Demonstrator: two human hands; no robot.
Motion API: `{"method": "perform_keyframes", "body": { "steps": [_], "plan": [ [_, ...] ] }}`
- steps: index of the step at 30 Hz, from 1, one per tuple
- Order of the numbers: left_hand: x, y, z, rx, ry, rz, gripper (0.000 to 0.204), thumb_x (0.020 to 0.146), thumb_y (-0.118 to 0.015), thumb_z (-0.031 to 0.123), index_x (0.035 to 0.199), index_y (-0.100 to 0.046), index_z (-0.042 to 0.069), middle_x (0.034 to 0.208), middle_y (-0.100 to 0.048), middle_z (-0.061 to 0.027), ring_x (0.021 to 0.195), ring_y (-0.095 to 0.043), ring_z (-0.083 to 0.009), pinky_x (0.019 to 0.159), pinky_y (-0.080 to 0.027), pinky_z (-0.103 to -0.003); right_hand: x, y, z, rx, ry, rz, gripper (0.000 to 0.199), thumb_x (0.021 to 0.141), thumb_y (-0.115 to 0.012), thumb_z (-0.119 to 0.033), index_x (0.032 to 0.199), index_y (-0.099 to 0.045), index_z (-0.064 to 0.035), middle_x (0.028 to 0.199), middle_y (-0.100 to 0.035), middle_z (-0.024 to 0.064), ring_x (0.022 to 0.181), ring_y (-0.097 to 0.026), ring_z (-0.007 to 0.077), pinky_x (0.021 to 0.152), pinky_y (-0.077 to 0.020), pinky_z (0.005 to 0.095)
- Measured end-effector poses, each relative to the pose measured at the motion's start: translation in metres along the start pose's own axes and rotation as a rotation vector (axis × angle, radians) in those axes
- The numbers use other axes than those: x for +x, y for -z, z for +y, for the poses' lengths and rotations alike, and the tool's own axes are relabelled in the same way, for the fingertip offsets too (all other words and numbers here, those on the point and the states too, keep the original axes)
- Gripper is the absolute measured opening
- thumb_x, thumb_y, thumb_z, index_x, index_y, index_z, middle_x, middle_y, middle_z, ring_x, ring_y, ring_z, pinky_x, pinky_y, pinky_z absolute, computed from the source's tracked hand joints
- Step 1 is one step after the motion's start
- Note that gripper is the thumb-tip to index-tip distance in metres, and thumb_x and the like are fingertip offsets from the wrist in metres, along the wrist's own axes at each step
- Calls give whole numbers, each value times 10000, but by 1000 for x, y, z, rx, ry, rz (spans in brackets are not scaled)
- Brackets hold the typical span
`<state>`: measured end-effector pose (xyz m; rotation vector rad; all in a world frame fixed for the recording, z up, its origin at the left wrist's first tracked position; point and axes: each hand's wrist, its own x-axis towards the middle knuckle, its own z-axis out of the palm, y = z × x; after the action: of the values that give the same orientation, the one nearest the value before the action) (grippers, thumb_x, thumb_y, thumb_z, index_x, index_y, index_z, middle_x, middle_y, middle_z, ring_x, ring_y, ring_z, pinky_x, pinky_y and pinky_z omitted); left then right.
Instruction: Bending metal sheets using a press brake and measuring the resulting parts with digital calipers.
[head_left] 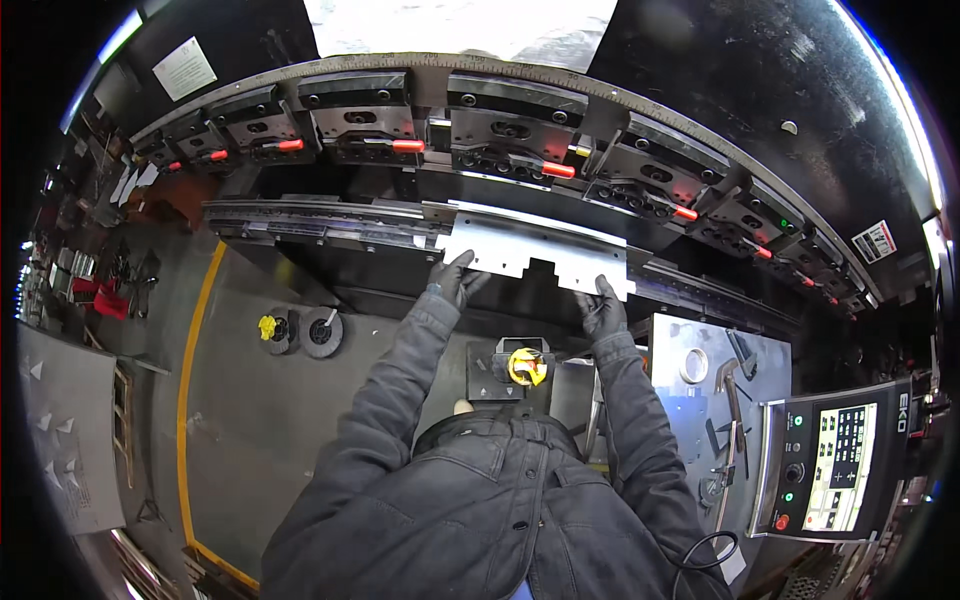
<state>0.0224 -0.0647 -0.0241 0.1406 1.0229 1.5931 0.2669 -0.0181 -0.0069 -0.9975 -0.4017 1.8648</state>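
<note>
Both gloved hands hold a notched sheet metal piece [535, 245], bright silver with small holes and cut-outs along its near edge. My left hand [456, 280] grips its near left corner, thumb on top. At the near right corner my right hand [602, 308] pinches it the same way, thumb above and fingers underneath. The sheet's far edge lies over the lower die rail [330, 222] of a press brake. Above and beyond it hang the upper tool clamps [515, 125] with red-orange handles.
On the right stand a small metal table [672, 345] with a tape roll [693, 366] and hand tools, and a control panel [835, 470] with a lit screen. Below my hands is a foot pedal [527, 366] with yellow. A flat sheet stack [70, 430] sits far left.
</note>
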Motion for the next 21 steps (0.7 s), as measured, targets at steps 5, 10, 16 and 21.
{"method": "perform_keyframes", "body": {
  "steps": [5, 10, 16, 21],
  "plan": [
    [9, -9, -2, 67, 4, 167, 565, 671, -679, 192, 1107, -376, -1, 943, -514, -158, 705, -542, -225, 454, -488, -254, 2, 7, 6, 1, -23, 14, 256, 800, -497, -140, 1011, -462, 1, 706, -538, 80, 497, -504, 118, 424, -412, 195],
    [3, -12, 0, 49, -8, 170, 699, 640, -704, 219, 1167, -303, -6, 1018, -471, -168, 792, -523, -239, 444, -478, -236, 5, 14, 7, 2, -31, 22, 261, 796, -505, -146, 1011, -464, -5, 712, -541, 81, 503, -510, 123, 438, -422, 200],
    [-11, -31, 10, 83, -1, 303, 692, 641, -702, 215, 1163, -307, -9, 1026, -460, -172, 776, -527, -242, 434, -477, -241, 12, 21, 11, -4, -47, 52, 267, 791, -516, -153, 1011, -465, -11, 718, -544, 83, 511, -517, 130, 454, -434, 207],
    [-4, -27, 6, 65, -4, 326, 685, 647, -694, 209, 1166, -305, -11, 1038, -445, -178, 765, -532, -246, 432, -479, -242, 14, 26, 12, -13, -60, 50, 272, 786, -525, -159, 1011, -467, -16, 724, -546, 84, 517, -523, 135, 468, -444, 213]
  ]
}}
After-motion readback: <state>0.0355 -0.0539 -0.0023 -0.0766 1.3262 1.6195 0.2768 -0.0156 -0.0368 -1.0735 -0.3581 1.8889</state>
